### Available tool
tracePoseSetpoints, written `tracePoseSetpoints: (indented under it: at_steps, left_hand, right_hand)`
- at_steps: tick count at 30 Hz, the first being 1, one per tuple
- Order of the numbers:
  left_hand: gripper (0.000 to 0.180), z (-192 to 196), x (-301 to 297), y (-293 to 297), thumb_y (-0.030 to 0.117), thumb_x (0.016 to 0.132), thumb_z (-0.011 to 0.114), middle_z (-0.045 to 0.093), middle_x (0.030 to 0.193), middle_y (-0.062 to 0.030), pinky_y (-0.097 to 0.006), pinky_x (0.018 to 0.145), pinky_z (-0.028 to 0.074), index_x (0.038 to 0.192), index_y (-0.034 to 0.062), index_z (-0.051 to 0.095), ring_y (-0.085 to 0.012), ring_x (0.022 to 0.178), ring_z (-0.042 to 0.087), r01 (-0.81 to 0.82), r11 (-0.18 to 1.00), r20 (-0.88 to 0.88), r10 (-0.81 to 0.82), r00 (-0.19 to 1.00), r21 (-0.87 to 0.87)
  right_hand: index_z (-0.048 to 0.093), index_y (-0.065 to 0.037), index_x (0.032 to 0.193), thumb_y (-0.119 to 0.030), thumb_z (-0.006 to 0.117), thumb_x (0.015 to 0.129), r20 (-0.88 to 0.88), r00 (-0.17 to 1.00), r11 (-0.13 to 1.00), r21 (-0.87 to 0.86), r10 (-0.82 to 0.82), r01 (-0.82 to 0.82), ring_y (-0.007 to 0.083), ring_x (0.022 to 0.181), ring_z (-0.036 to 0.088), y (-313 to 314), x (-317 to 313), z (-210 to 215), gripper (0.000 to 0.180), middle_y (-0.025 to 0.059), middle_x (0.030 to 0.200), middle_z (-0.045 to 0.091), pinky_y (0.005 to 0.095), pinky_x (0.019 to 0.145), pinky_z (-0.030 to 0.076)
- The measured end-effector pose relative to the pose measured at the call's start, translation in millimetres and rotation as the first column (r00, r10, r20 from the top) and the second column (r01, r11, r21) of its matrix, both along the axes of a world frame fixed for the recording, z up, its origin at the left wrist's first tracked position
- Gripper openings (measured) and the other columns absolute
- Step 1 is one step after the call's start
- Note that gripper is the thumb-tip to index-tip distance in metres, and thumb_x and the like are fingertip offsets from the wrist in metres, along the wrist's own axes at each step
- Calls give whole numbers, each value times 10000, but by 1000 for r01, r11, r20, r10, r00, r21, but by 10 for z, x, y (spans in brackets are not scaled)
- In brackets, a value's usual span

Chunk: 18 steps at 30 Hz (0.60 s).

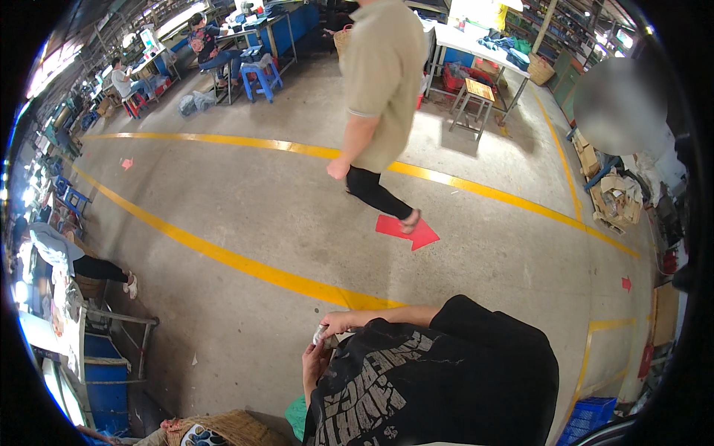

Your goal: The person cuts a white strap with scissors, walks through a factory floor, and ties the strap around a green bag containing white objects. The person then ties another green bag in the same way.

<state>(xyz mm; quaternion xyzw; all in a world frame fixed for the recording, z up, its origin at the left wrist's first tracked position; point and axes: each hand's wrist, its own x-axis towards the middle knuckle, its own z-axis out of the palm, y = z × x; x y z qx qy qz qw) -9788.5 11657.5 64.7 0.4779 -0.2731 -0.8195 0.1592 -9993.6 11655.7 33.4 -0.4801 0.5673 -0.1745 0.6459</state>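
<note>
My right forearm, in a short black sleeve, reaches across to the left. My right hand is closed round a small whitish thing, too small to name. Just below, my left hand has its fingers curled up against the same thing. The black shirt hides part of that hand and its forearm. Both hands are close in front of my body, above the concrete floor. Beneath them, a green thing shows beside the shirt. A woven basket with dark and white items in it stands at the lower left.
A person in a beige shirt walks past on the yellow-lined floor, one foot at a red arrow. Workbenches and seated people line the back. Another person stands at the left. A blue crate is at the lower right.
</note>
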Motion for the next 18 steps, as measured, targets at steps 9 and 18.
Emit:
tracePoseSetpoints:
  at_steps: [9, 18]
  left_hand:
    - [366, 85, 37, -75, 188, 986, 576, 622, 1213, -111, -430, 988, 463, 1302, 15, 510, -243, 1119, 600, 35, 996, -212, -18, 977, 77]
    - [400, 108, 53, 40, 225, 998, 554, 613, 1216, -125, -404, 957, 484, 1319, -6, 494, -252, 1097, 609, -75, 990, -268, 105, 958, 121]
  right_hand:
    - [699, -118, 1035, -264, 726, 868, 111, 993, 999, 11, 47, -48, 74, 615, 511, -23, -76, 253, 224, -32, 760, 622, 239, 538, 415]
    - [703, -126, 1053, -305, 740, 871, 255, 964, 995, 43, 73, -86, 66, 604, 490, -98, -47, 194, 259, -45, 742, 606, 235, 549, 405]
